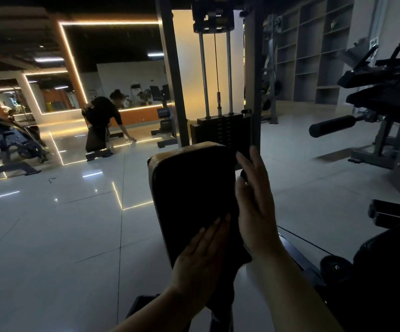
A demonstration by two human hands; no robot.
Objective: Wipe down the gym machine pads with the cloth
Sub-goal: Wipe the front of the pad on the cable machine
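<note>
Single head-worn wide-angle view, looking forward and down. Close over black pad point(194, 200) and both hands; weight stack point(220, 130) just behind, gym floor point(62, 224) beyond.

Machine pad point(189, 188) at centre foreground, with the left hand point(199, 259) flat on its lower part and the right hand point(254, 212) along its right edge. Weight stack point(220, 130) directly behind the pad. Roller-pad machine point(374, 116) to the right. A bending person point(103, 118) far left, behind.
</note>
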